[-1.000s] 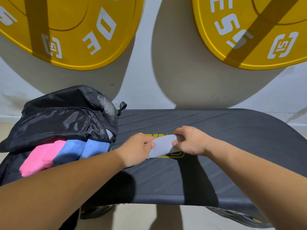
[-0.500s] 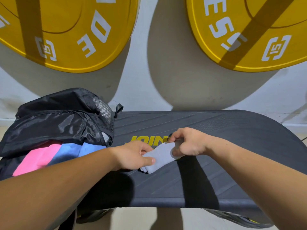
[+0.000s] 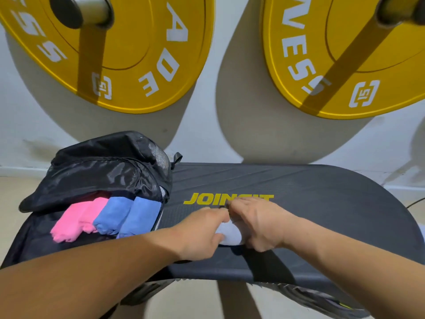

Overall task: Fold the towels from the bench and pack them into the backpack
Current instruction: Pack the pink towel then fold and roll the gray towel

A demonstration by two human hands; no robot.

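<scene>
Towels are the job, and the one in work is a pale towel [image 3: 230, 233] at the middle of the frame. It lies on the dark padded counter [image 3: 322, 203], just below the yellow lettering [image 3: 207, 199], bunched into a small bundle between two hands.

The left hand [image 3: 197, 233] reaches in from the lower left, and its thumb pinches the bundle's near left edge. The right hand [image 3: 257, 226] comes from the lower right with its fingers curled over the top and right side of the cloth. Each grip is narrow and closed on the towel. The hands are nearly touching, so most of the fabric is hidden. Both hold it low against the counter, probably so the firm pad backs the cloth while a last tight fold or roll is pressed in.

At middle left the black backpack [image 3: 103, 171] lies on the counter's left end with its mouth open toward the viewer. Pink towels [image 3: 73, 222] and blue towels [image 3: 124, 217] poke out of it side by side, so the opening sits close to the left hand for a short carry. I cannot tell how much room is left inside.

Yellow weight plates [image 3: 138, 54] hang on the wall [image 3: 230, 111] across the top of the frame, well apart from the work.
</scene>
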